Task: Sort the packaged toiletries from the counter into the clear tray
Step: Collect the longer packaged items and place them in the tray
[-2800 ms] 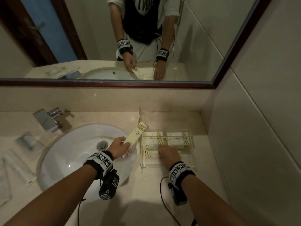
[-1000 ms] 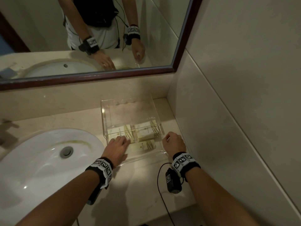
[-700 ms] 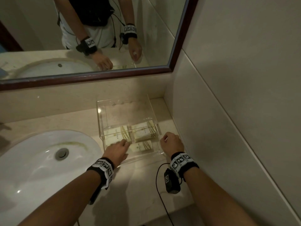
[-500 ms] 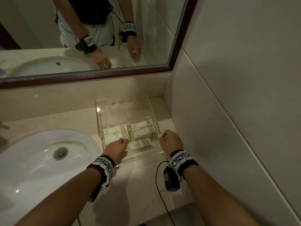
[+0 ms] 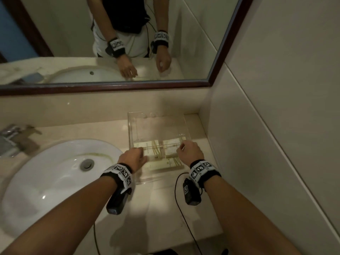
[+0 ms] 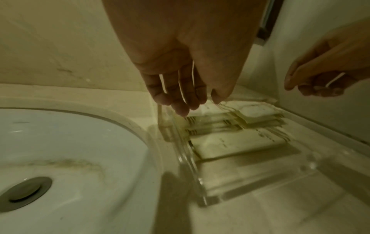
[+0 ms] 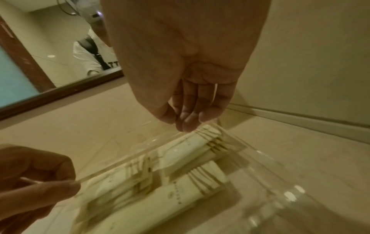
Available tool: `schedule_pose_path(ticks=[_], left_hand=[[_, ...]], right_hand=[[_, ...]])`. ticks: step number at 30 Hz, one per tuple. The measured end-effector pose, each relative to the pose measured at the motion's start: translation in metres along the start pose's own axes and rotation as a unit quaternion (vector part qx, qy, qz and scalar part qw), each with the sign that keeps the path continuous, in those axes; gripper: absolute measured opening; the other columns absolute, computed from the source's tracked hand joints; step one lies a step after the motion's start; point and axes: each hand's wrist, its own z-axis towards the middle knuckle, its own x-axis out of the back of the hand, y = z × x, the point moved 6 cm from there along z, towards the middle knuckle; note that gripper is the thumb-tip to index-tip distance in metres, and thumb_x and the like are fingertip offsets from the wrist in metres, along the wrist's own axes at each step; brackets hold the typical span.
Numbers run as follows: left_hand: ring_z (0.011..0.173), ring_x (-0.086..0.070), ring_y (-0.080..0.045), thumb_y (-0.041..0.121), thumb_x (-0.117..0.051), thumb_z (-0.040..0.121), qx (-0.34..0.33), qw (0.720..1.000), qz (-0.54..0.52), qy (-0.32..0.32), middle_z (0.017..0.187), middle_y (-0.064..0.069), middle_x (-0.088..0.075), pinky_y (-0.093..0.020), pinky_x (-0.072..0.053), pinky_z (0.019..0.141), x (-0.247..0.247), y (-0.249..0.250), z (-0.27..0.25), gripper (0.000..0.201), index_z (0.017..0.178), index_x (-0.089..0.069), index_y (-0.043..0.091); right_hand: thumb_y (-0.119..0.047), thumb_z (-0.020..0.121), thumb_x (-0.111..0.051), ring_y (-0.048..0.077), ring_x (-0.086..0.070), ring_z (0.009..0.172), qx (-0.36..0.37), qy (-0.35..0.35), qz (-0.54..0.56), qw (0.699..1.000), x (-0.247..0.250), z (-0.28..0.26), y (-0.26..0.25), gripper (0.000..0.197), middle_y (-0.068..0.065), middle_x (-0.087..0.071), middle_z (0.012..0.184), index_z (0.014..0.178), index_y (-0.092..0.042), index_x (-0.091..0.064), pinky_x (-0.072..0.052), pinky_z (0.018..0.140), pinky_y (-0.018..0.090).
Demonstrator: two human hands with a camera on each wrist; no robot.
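Note:
Several cream packets with gold stripes [image 5: 171,162] [image 6: 236,144] [image 7: 180,197] lie flat in the clear tray [image 5: 156,114] [image 6: 202,197] [image 7: 290,190] in the counter's right corner. My left hand [image 5: 141,153] [image 6: 198,102] [image 7: 66,185] pinches the left end of a thin clear panel edge [image 7: 130,158] above the packets. My right hand [image 5: 181,149] [image 7: 184,125] [image 6: 312,90] curls on its right end. I cannot tell whether this panel is a lid or a wall of the tray.
A white sink [image 5: 46,177] with a metal drain [image 5: 87,164] lies just left of the tray, with the faucet [image 5: 12,138] at far left. The tiled wall [image 5: 276,126] stands close on the right. A mirror [image 5: 165,74] runs above the backsplash.
The long packet my left hand held over the sink 2.8 s ago now lies in the tray. Since then the left hand has come off the packets to the panel edge, and the right hand stays at its end.

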Motion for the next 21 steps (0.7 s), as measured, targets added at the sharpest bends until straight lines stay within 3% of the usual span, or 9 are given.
schedule_pose_path(ticks=[6,10,16,21], left_hand=[[0.082,-0.060,-0.032,0.033,-0.051,0.087,0.054,0.997,-0.045,0.044,0.091,-0.013,-0.065,-0.036,-0.048,0.070,0.034,-0.043,-0.024,0.018,0.078,-0.049,0.018],[0.086,-0.061,-0.034,0.032,-0.051,0.087,0.093,0.990,-0.076,0.077,0.090,-0.014,-0.065,-0.038,-0.050,0.072,0.060,-0.082,-0.050,0.019,0.077,-0.051,0.015],[0.081,-0.060,-0.032,0.029,-0.052,0.085,0.152,0.976,-0.098,0.117,0.087,-0.012,-0.065,-0.033,-0.043,0.064,0.092,-0.155,-0.101,0.017,0.076,-0.051,0.015],[0.080,-0.060,-0.031,0.029,-0.054,0.083,0.191,0.958,-0.137,0.162,0.080,-0.007,-0.061,-0.035,-0.046,0.066,0.124,-0.219,-0.149,0.018,0.068,-0.048,0.021]], right_hand=[[-0.027,0.090,-0.054,0.022,-0.059,0.081,0.082,-0.023,-0.024,0.996,-0.014,-0.003,-0.068,0.013,0.003,-0.064,0.091,0.089,-0.016,-0.062,-0.047,0.069,0.029],[-0.028,0.088,-0.055,0.027,-0.063,0.091,0.132,-0.040,-0.027,0.990,-0.030,-0.010,-0.127,0.018,0.006,-0.068,0.097,0.095,-0.014,-0.065,-0.054,0.078,0.036],[-0.029,0.087,-0.056,0.029,-0.064,0.087,0.207,-0.059,-0.038,0.976,-0.060,-0.040,-0.223,0.017,0.009,-0.068,0.096,0.089,-0.015,-0.065,-0.056,0.078,0.037],[-0.032,0.087,-0.054,0.030,-0.064,0.091,0.264,-0.081,-0.057,0.959,-0.090,-0.074,-0.302,0.018,0.009,-0.066,0.101,0.092,-0.019,-0.065,-0.055,0.081,0.039]])
